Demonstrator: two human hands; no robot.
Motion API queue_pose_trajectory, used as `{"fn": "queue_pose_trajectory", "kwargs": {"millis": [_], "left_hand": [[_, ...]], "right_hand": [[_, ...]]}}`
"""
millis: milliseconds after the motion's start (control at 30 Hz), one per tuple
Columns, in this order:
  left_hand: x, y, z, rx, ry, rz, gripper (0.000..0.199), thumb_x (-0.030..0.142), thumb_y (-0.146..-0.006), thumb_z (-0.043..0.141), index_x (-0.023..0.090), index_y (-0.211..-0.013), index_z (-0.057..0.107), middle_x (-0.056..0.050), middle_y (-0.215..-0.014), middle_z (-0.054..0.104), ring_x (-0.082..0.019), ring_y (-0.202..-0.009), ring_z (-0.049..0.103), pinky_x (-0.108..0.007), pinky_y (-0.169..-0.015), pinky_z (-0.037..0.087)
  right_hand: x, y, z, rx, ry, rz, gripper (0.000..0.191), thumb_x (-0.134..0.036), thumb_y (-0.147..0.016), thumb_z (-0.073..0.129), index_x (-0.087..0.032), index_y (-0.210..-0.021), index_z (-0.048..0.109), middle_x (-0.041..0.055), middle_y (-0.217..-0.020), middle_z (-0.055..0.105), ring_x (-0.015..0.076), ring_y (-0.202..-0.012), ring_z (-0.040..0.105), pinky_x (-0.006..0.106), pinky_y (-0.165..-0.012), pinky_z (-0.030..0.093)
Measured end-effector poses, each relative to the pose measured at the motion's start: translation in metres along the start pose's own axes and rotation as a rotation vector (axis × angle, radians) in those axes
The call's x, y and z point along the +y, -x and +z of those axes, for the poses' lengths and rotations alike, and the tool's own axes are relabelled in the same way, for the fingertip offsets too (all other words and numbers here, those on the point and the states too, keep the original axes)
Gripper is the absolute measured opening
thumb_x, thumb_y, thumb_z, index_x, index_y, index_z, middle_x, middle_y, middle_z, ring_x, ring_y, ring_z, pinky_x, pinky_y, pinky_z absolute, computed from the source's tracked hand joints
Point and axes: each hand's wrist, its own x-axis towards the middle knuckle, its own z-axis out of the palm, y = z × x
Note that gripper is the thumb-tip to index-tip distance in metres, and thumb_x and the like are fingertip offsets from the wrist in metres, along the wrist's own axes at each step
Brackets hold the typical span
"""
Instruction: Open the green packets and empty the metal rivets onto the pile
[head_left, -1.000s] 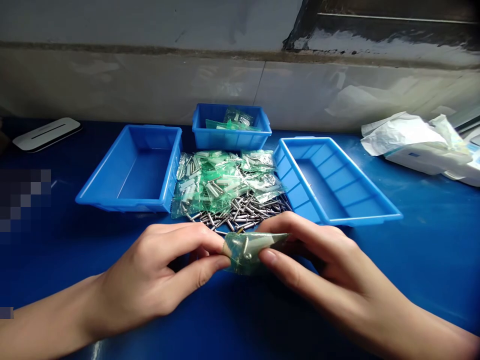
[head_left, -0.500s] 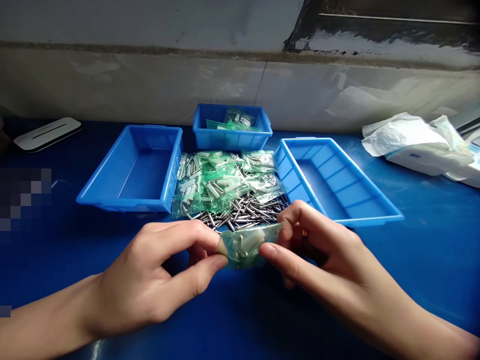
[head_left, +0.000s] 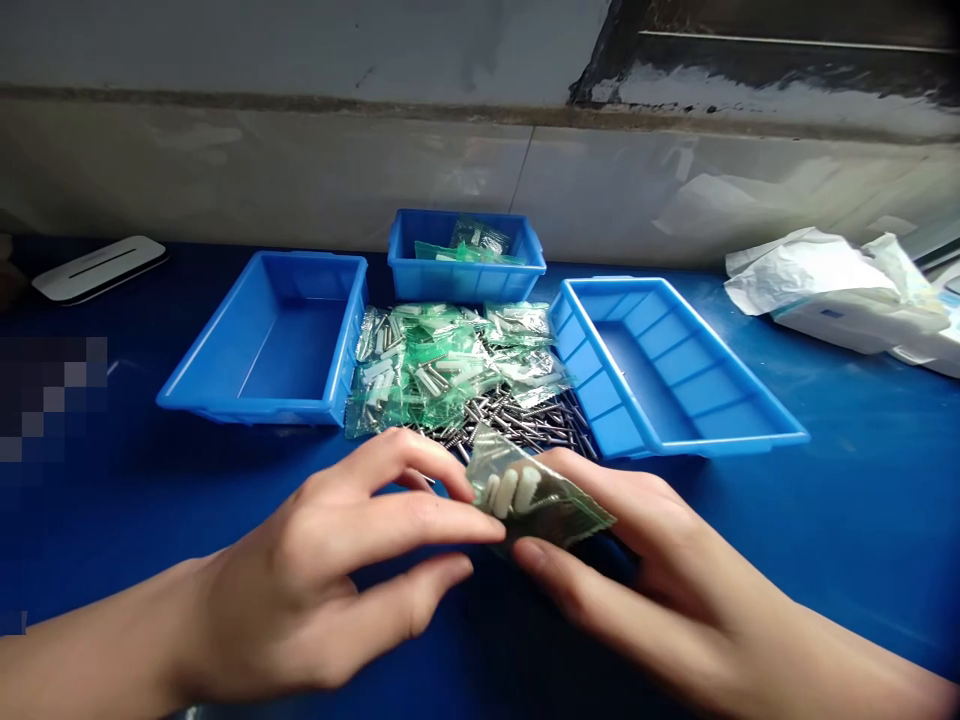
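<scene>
Above the near part of the table is a small clear plastic packet (head_left: 551,510) with white wall plugs showing inside. It is tilted, one corner pointing up and another to the right. My right hand (head_left: 637,560) grips it between the thumb in front and fingers behind, which are partly hidden. My left hand (head_left: 360,560) has its fingers apart; two fingertips touch or nearly touch the packet's left edge, and the thumb stands away from it. Beyond the hands lie a pile of loose screws (head_left: 525,420) and several green-tinted packets (head_left: 442,370) of plugs and screws.
Two blue bins flank the pile, a left bin (head_left: 202,385) and a right bin (head_left: 750,440). A smaller back bin (head_left: 465,283) holds packets. White tissue packaging (head_left: 832,280) lies at right; a flat white device (head_left: 101,268) lies at far left. A wall (head_left: 300,170) rises behind.
The packet has turned from lying lengthwise between both hands to tilted, its plugs now facing me. My left thumb has come off it, while my right hand keeps hold.
</scene>
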Motion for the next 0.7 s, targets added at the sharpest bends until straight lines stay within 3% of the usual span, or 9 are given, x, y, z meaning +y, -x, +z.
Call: {"fn": "queue_pose_trajectory", "kwargs": {"millis": [133,233,400,700], "left_hand": [[-0.0026,0.0013,0.0041,0.118,0.107,-0.137,0.034,0.003,-0.091,0.062,0.027,-0.115,0.06,0.005,-0.102,0.062,-0.007,-0.09,0.065,-0.009,-0.086,0.052],[-0.0036,0.0018,0.0053,0.09,0.173,-0.221,0.042,0.007,-0.09,0.067,0.03,-0.123,0.055,0.008,-0.096,0.067,-0.007,-0.083,0.067,-0.009,-0.081,0.054],[-0.0035,-0.0007,0.0016,-0.008,0.101,-0.191,0.016,0.007,-0.092,0.063,0.023,-0.097,0.067,0.008,-0.083,0.07,-0.006,-0.072,0.066,-0.009,-0.072,0.051],[-0.0032,-0.0008,0.0004,0.011,0.059,-0.223,0.014,0.01,-0.091,0.065,0.023,-0.095,0.07,0.008,-0.08,0.072,-0.008,-0.07,0.069,-0.012,-0.069,0.052]], "right_hand": [[-0.0013,0.0004,-0.0038,-0.054,0.05,-0.067,0.019,-0.009,-0.086,0.047,-0.025,-0.084,0.058,-0.0041,-0.075,0.067,0.0134,-0.061,0.061,0.02,-0.059,0.052],[-0.0013,0.001,-0.0051,-0.083,0.086,-0.058,0.02,-0.008,-0.088,0.049,-0.024,-0.09,0.061,-0.0038,-0.079,0.07,0.0134,-0.071,0.068,0.018,-0.064,0.053],[0.0021,0.0017,-0.0054,-0.057,0.109,-0.05,0.02,-0.009,-0.091,0.052,-0.026,-0.095,0.063,-0.0069,-0.08,0.07,0.0114,-0.076,0.069,0.016,-0.066,0.052],[0.0046,-0.001,-0.006,-0.003,0.085,-0.039,0.014,-0.009,-0.091,0.059,-0.023,-0.092,0.064,-0.0058,-0.084,0.072,0.0086,-0.072,0.067,0.015,-0.067,0.051]]}}
